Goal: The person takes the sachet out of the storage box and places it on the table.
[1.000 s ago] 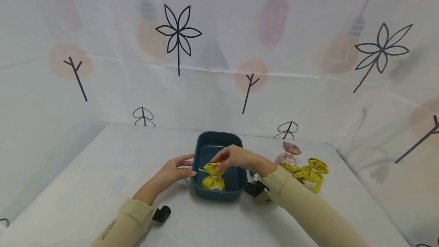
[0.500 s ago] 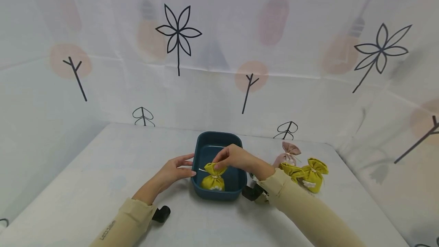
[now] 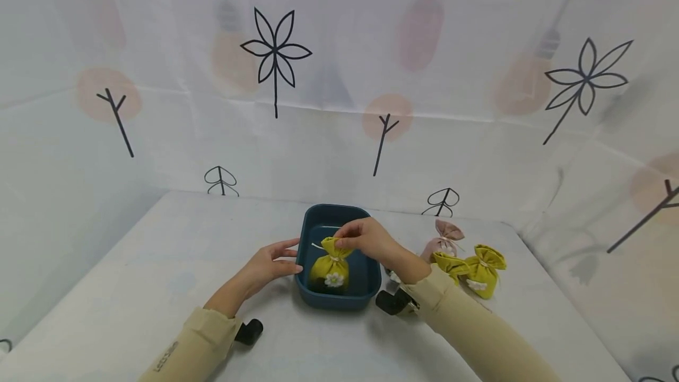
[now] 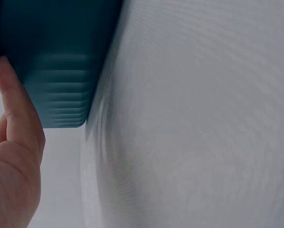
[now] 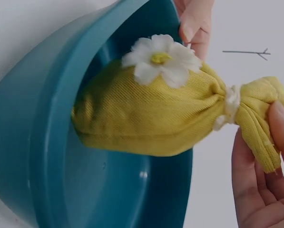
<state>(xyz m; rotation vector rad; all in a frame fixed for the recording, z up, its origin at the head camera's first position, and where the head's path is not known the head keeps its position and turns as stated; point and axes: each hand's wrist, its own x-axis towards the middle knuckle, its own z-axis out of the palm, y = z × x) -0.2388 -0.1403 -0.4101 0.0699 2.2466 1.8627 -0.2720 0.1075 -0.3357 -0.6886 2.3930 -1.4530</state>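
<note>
In the head view my right hand [image 3: 368,239] pinches the gathered neck of a yellow cloth pouch [image 3: 328,267]. The pouch hangs inside a dark teal plastic box [image 3: 339,302], raised, with a white flower on its front. The right wrist view shows the pouch [image 5: 151,114] tied with a white cord below the fingers [image 5: 282,126]; its lower end is within the rim. My left hand [image 3: 269,264] touches the left side of the box with fairly straight fingers. In the left wrist view a fingertip of the left hand [image 4: 18,142] meets the box's outer wall [image 4: 56,61] just under the rim.
To the right of the box stand a pink pouch [image 3: 442,240] and two more yellow pouches, one [image 3: 483,270] with white trim. Something partly hidden lies under the right forearm. A white cloth [image 3: 212,229] covers the table, with a patterned sheet behind.
My right hand has moved slightly up and right, raising the yellow pouch so its white flower now shows fully. The left hand stays at the side of the box.
</note>
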